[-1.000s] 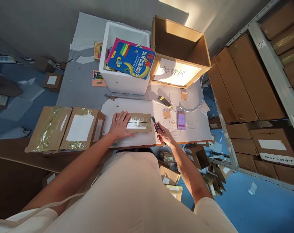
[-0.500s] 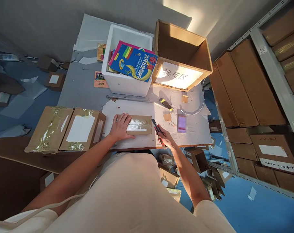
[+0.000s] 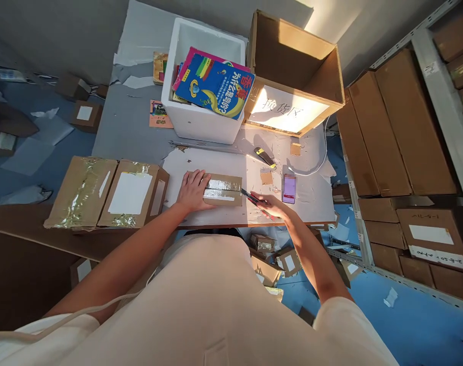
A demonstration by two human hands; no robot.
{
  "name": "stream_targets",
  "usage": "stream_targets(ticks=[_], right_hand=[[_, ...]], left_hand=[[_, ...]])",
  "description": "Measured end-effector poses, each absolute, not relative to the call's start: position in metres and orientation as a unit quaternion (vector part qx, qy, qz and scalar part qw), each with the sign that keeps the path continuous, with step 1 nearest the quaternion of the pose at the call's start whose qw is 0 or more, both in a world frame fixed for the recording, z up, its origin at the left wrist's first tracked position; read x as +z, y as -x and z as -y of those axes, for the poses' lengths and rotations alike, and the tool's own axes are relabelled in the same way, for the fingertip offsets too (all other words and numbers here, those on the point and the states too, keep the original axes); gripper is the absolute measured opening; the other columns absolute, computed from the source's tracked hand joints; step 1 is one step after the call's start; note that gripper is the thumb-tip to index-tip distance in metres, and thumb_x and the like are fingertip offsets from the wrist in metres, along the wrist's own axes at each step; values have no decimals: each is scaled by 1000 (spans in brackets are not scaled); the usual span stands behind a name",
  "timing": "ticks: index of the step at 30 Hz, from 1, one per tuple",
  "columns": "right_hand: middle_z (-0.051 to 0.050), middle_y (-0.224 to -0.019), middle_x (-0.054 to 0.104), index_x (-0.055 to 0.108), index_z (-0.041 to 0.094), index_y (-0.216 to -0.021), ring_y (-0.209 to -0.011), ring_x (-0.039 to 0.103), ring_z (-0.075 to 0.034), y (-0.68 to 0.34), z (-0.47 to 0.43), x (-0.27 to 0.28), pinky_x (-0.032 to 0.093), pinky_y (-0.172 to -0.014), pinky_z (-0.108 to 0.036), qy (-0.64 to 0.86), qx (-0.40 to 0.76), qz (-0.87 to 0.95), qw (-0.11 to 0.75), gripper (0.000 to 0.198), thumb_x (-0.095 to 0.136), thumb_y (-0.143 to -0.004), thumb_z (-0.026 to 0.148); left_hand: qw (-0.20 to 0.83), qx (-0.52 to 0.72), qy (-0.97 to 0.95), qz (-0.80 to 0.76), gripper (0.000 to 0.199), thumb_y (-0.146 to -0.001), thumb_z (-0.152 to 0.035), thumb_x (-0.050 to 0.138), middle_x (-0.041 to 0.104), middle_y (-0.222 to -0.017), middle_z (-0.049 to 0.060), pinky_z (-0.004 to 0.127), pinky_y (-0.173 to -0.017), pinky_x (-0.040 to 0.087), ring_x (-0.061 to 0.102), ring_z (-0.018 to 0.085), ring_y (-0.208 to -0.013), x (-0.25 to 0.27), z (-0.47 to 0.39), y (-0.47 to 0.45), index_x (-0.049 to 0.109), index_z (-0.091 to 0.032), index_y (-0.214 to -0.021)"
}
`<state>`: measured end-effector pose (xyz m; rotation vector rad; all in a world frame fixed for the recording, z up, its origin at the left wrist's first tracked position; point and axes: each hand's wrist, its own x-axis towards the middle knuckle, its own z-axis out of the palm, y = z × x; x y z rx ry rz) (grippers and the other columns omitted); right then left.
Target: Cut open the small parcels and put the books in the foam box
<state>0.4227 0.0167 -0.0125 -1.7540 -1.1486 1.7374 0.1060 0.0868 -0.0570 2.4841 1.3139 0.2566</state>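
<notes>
A small taped cardboard box lies flat on the table near its front edge. My left hand grips its left end, with the fingers over the top and the thumb at the near side. A dark line runs lengthwise between shiny strips of tape on its top. In my right hand is a red-and-black utility knife. The knife lies nearly level, its tip at the box's right end, by the line. Behind that hand rest a yellow-and-black utility knife and a phone with a purple screen.
A white foam box holding picture books stands at the back, beside an open carton with a handwritten sign. Two taped cartons sit at left. Shelves of boxes rise at right. Cardboard scraps and a white cable lie about.
The knife has tilted from steep to nearly level, and its tip has come against the box's right end. My left hand keeps its hold. The whole view has shifted slightly.
</notes>
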Motion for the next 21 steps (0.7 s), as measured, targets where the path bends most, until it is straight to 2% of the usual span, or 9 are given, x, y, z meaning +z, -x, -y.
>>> stream_targets(ticks=[3, 8, 12, 15, 17, 21], right_hand=[[5, -58, 55, 50, 28, -139, -38, 46, -6, -424, -8, -11, 34, -30, -15, 598, 645, 451, 151, 58, 63, -83, 21], [5, -60, 53, 47, 29, -141, -38, 45, -5, -419, -2, -11, 35, -30, -16, 601, 633, 463, 154, 58, 60, -85, 25], [5, -59, 54, 51, 30, -138, -37, 44, -6, -406, 5, -17, 31, -28, -16, 598, 642, 451, 162, 59, 63, -81, 24], [4, -62, 56, 51, 28, -138, -40, 47, -7, -412, 31, -21, 36, -33, -18, 602, 651, 423, 185, 60, 65, -80, 27], [3, -67, 58, 48, 28, -140, -42, 48, -8, -422, 56, -21, 40, -35, -20, 618, 646, 387, 224, 62, 65, -80, 34], [-1, -86, 64, 43, 34, -139, -49, 56, -10, -416, 79, -28, 46, -41, -25, 638, 592, 297, 393, 72, 72, -73, 44]], left_hand=[[163, 90, -874, -449, 107, -57, -70, 64, 37, -147, 20, 54, -117, 7, 25, 39, -139, -57, -86, -106, 36, -13, -143], [150, 90, -874, -453, 106, -56, -69, 65, 36, -148, 20, 53, -117, 6, 25, 38, -140, -57, -85, -105, 36, -16, -143], [144, 79, -879, -447, 103, -57, -68, 65, 37, -147, 20, 53, -116, 6, 25, 37, -140, -55, -86, -105, 38, -17, -142], [143, 86, -877, -451, 101, -57, -67, 65, 39, -145, 20, 53, -116, 7, 27, 37, -139, -54, -86, -105, 39, -17, -141], [140, 99, -872, -458, 100, -57, -67, 65, 40, -145, 20, 53, -115, 8, 27, 37, -139, -55, -85, -108, 40, -17, -140], [127, 127, -824, -537, 103, -58, -72, 63, 40, -144, 23, 57, -112, 11, 29, 39, -137, -50, -79, -127, 39, -15, -140]])
